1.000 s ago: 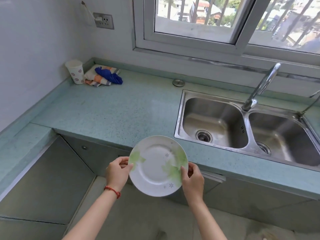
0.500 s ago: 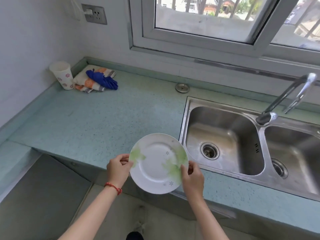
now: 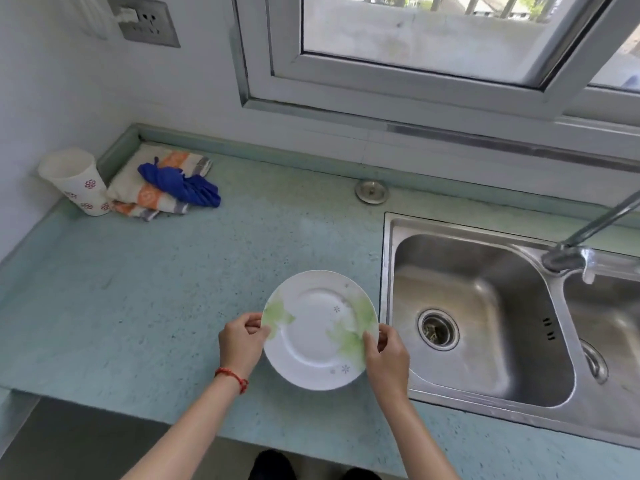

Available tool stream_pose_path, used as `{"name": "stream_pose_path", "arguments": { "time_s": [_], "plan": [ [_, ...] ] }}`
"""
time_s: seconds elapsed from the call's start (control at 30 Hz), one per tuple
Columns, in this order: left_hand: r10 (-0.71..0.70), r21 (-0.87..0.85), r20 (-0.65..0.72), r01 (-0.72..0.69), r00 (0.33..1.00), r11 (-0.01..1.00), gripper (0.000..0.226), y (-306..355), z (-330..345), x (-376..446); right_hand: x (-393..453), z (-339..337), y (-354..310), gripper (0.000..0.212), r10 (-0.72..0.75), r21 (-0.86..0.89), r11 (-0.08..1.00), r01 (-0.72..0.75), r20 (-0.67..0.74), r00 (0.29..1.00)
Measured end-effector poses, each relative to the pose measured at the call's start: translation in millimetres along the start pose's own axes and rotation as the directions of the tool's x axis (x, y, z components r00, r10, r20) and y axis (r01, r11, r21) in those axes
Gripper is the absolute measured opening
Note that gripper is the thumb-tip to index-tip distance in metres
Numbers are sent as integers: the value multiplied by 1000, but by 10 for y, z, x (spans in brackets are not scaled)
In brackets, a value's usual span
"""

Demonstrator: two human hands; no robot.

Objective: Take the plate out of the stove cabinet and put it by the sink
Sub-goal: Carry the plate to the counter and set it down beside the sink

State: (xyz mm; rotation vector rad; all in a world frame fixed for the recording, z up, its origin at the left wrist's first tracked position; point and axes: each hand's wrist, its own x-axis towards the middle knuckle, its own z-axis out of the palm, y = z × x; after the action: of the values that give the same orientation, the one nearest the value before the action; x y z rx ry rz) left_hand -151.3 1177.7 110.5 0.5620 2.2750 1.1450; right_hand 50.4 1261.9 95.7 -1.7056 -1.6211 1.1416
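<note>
A round white plate (image 3: 317, 329) with green leaf prints and small purple flowers is held over the pale green countertop (image 3: 145, 289), just left of the steel double sink (image 3: 485, 317). My left hand (image 3: 240, 344) grips its left rim and wears a red string bracelet at the wrist. My right hand (image 3: 386, 358) grips the right rim, thumb on top. I cannot tell whether the plate touches the counter. The stove cabinet is out of view.
A paper cup (image 3: 78, 181) stands in the far left corner beside folded striped cloths (image 3: 152, 188) with a blue cloth (image 3: 183, 187) on top. A metal sink plug (image 3: 371, 192) lies behind the sink. The faucet (image 3: 588, 233) reaches over the basins. A window is above.
Both hands have carried the plate forward from in front of the counter edge to over the countertop beside the sink. The view has moved closer to the counter.
</note>
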Motion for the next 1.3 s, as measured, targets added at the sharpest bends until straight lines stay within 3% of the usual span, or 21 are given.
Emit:
{"name": "stream_pose_path", "arguments": {
  "time_s": [0.33,0.53,0.77,1.3],
  "plan": [
    [-62,-11,16,62,998,998,15,19,141,385,343,178,-59,5,36,-80,996,-33,38,999],
    [-56,27,15,56,998,998,15,10,183,533,481,262,-67,20,51,-209,977,-45,24,998],
    [-26,59,7,26,1000,998,17,22,218,667,599,336,-98,22,30,-320,947,-29,-3,1000],
    [40,106,-8,-39,999,994,15,155,254,844,835,443,-198,24,-25,-379,925,28,14,1000]
  ]
}}
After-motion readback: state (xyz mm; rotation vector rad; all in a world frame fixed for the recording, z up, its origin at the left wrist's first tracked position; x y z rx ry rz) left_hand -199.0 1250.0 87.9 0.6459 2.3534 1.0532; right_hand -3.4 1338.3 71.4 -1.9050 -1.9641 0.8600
